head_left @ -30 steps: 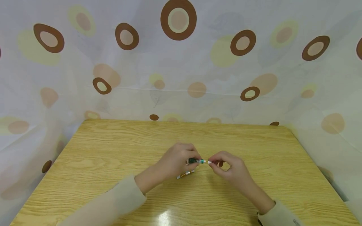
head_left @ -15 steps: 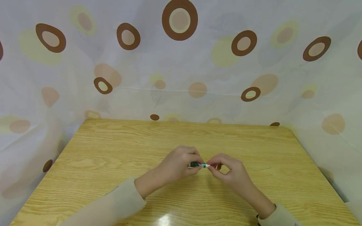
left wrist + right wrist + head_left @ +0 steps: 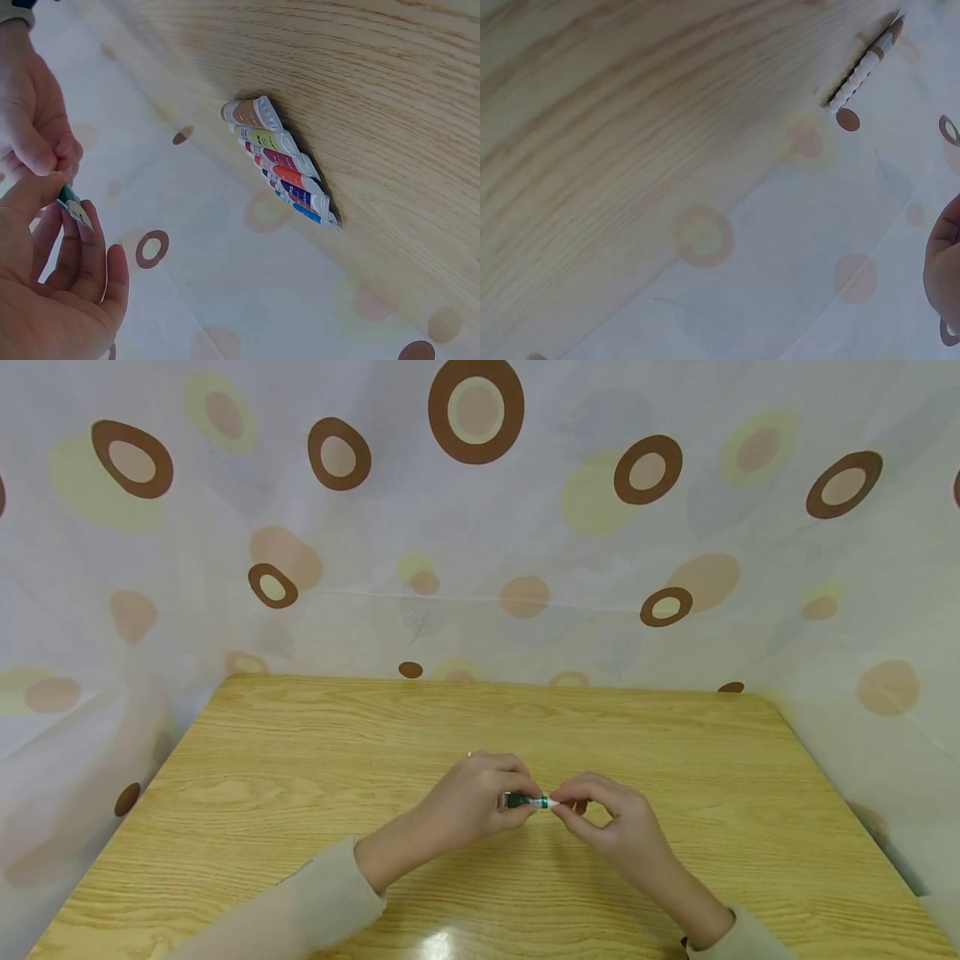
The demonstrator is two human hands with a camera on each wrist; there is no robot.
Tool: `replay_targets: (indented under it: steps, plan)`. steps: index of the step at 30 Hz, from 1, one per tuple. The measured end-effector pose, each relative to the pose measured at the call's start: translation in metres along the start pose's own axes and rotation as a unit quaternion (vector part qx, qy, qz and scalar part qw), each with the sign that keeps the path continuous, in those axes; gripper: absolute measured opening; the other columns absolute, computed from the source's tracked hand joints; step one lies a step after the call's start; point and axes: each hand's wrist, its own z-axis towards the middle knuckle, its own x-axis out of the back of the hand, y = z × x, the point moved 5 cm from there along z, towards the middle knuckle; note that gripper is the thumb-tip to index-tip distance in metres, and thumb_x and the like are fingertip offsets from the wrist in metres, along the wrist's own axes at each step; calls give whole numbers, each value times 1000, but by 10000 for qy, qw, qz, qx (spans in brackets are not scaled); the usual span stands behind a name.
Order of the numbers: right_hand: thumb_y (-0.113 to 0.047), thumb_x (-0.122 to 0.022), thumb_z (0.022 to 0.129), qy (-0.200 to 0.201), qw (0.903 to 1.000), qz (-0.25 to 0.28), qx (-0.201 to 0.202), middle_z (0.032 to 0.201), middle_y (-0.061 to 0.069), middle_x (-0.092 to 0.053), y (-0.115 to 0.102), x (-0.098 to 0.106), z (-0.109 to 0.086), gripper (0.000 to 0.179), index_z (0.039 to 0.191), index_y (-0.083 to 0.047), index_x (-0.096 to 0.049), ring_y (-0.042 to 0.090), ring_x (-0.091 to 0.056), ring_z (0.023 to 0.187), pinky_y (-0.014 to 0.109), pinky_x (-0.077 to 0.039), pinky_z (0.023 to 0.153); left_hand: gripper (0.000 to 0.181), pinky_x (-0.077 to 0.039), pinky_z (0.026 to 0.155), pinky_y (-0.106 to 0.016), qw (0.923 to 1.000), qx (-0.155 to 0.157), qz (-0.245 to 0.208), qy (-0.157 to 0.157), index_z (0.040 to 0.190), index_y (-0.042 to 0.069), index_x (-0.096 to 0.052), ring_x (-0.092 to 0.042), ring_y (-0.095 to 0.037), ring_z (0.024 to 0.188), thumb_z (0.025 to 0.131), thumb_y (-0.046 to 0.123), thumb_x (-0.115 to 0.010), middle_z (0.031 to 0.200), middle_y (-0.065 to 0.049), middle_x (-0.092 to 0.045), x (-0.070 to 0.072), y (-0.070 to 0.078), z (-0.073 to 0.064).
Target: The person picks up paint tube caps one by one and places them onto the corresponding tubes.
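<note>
My left hand [image 3: 476, 789] holds a small green paint tube [image 3: 516, 800] sideways above the table, its white and green neck end pointing right. At that end, my right hand [image 3: 611, 810] pinches the white cap [image 3: 554, 802] between thumb and fingertips, right up against the neck. In the left wrist view the tube's flat crimped tail [image 3: 79, 215] sticks out past the left fingers. Several other paint tubes [image 3: 281, 161] lie side by side on the table in that view; in the head view the left hand hides nearly all of them.
The wood-grain table [image 3: 337, 735] has a patterned white curtain [image 3: 480, 527] behind it and on both sides. Far off in the right wrist view, the row of tubes [image 3: 864, 69] lies near the table's back edge.
A second ago the cap was a little apart from the tube; now it meets the neck. Both hands have come slightly lower, and the left hand now covers a brown tube seen earlier.
</note>
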Motion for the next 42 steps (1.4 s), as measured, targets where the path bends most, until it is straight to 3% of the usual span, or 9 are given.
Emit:
replay_targets:
  steps: [14, 18, 23, 26, 30, 33, 37, 42]
  plan:
    - [4, -79, 85, -393, 9988, 22, -295, 94, -1, -74, 2, 1, -1, 28, 103, -16, -76, 5, -61, 78, 21, -55, 69, 6, -45, 72, -12, 9999, -23, 139, 34, 93, 14, -82, -64, -3, 69, 87, 16, -84, 92, 5, -75, 0, 3, 0]
    - [4, -84, 78, -426, 9986, -303, -68, 100, -1, -72, 3, 3, -1, 39, 110, -14, -72, 9, -62, 84, 20, -54, 74, 8, -48, 72, -11, 9999, 81, 25, -87, 95, 12, -82, -65, -4, 72, 88, 16, -83, 93, 3, -74, 0, 1, -1]
    - [8, -86, 71, -350, 9970, -472, 510, 102, 3, -71, 0, 2, -1, 47, 111, -11, -70, 11, -62, 87, 13, -51, 80, 8, -49, 74, -14, 9997, 187, -1, -183, 95, 12, -81, -66, -4, 74, 88, 17, -83, 94, 3, -74, -1, -2, -2]
    - [6, -85, 77, -363, 9950, -454, 807, 102, 4, -71, -2, 0, -2, 38, 109, -10, -71, 13, -63, 87, 12, -52, 82, 8, -47, 72, -13, 9996, 211, -34, -188, 94, 13, -81, -65, -3, 72, 88, 17, -83, 93, 3, -74, -1, -3, -3]
    - [-19, -73, 96, -434, 9941, -507, 859, 102, 1, -71, -3, -1, -3, 13, 105, -9, -72, 12, -65, 87, 11, -53, 84, 7, -45, 68, -8, 9997, 126, -116, -155, 94, 13, -82, -64, -2, 69, 88, 16, -83, 92, 3, -74, -1, -2, -3]
    - [-33, -61, 102, -482, 9946, -540, 743, 101, -1, -71, -3, -1, -4, 26, 101, -9, -72, 10, -66, 87, 12, -55, 83, 7, -43, 68, -6, 9998, 54, -88, -151, 93, 13, -82, -63, -1, 69, 87, 16, -84, 92, 4, -74, -1, -1, -4]
    - [-29, -63, 102, -403, 9952, -462, 767, 98, -1, -70, -5, -1, -4, 21, 99, -11, -72, 9, -65, 84, 12, -54, 79, 7, -44, 70, -8, 9999, -30, 24, -107, 93, 14, -82, -62, -2, 69, 87, 17, -84, 92, 4, -74, -1, 2, -4]
    - [-19, -71, 98, -315, 9965, -209, 742, 93, 1, -70, -5, -2, -4, 6, 98, -13, -72, 8, -59, 79, 10, -48, 74, 8, -52, 76, -14, 9981, -312, 534, 83, 92, 16, -82, -65, -4, 75, 86, 18, -85, 92, 6, -73, -1, 6, -4]
